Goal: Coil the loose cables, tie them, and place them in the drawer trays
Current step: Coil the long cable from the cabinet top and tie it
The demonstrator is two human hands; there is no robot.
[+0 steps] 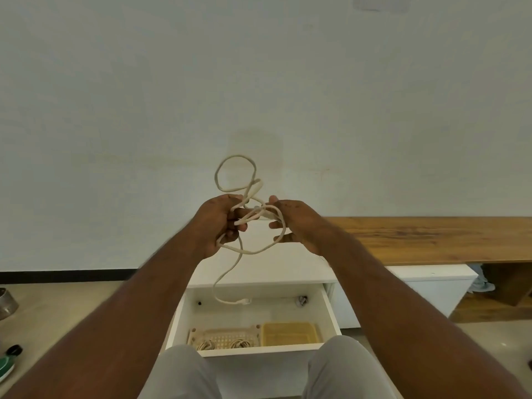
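Observation:
A loose white cable [230, 263] hangs between both raised hands above an open white drawer [331, 309]. My left hand [218, 223] grips a bunch of its loops, with one loop standing up above the fingers. My right hand [293, 223] pinches strands of the same cable from the right. One end with a plug dangles down toward the drawer's back. In the drawer sit a beige perforated tray [221, 332] holding two coiled cables [206, 345] and an empty yellow tray [290, 332] to its right.
A wooden bench top [431, 237] runs along the right over white cabinet units [431, 286]. My knees in grey trousers [342, 367] are just in front of the drawer. A metal pot [7, 302] and a dark-capped bottle [13, 350] lie on the floor at the left.

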